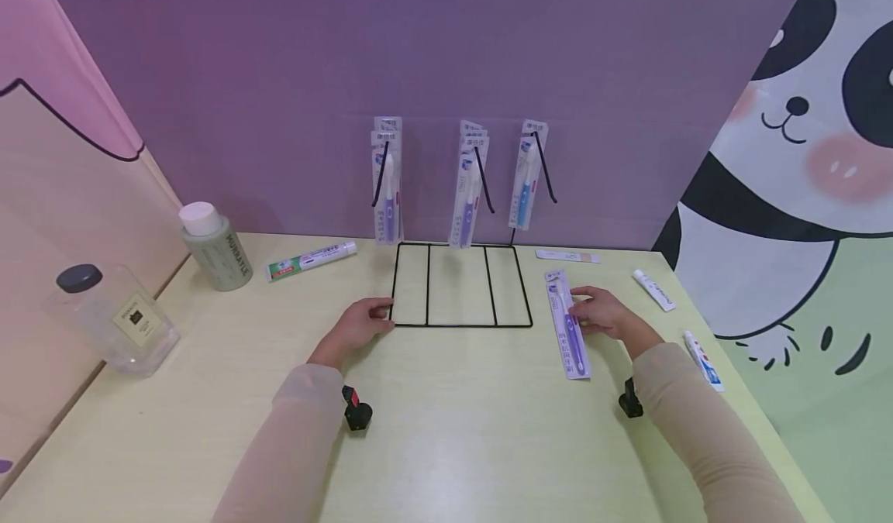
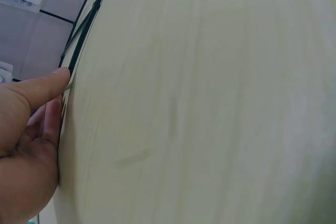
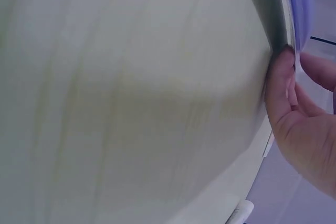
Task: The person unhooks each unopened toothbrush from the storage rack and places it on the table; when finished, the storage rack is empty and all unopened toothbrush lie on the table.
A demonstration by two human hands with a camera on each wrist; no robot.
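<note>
A black wire display rack point(image 1: 460, 326) stands on the table, its base lying flat. Several packaged toothbrushes point(image 1: 466, 197) hang from its hooks point(image 1: 483, 182). At the base's front left corner, my left hand point(image 1: 359, 323) holds the side wire with thumb and fingers; in the left wrist view the thumb point(image 2: 50, 85) lies right at the wire. On the right, my right hand point(image 1: 603, 311) pinches the edge of a purple toothbrush in a clear package point(image 1: 568, 325). The right wrist view shows the package edge point(image 3: 299, 14) between thumb and fingers.
Left of the rack are a green-and-white toothpaste tube point(image 1: 310, 261), a grey-green bottle point(image 1: 218, 248) and a clear bottle point(image 1: 129, 321). To the right lie a flat slim package point(image 1: 567, 256) and two small tubes point(image 1: 653, 290). A purple backdrop point(image 1: 279, 104) rises behind.
</note>
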